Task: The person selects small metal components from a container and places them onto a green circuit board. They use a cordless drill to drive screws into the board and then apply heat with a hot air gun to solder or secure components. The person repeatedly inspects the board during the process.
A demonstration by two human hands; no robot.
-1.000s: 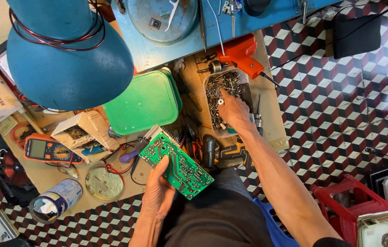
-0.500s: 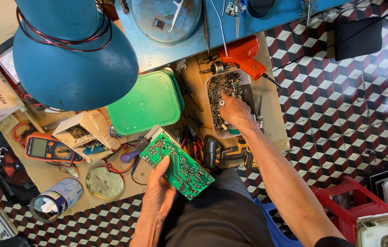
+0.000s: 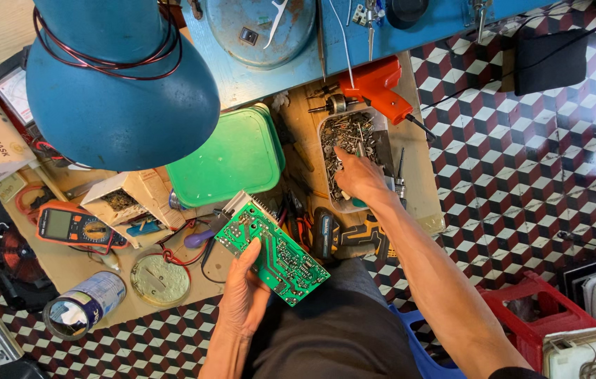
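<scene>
- Left hand (image 3: 241, 298) grasps a green circuit board (image 3: 273, 249); its fingers wrap the board's near edge.
- Right hand (image 3: 359, 177) reaches into a clear tray of screws (image 3: 348, 137), fingertips among the metal bits; grip unclear.
- An orange glue gun (image 3: 375, 88) lies just beyond the fingertips.

Green circuit board (image 3: 273, 253) tilted, solder side up, beside clear screw tray (image 3: 354, 158).

Blue lamp shade (image 3: 119, 84) overhangs the cluttered workbench (image 3: 424, 182).
</scene>
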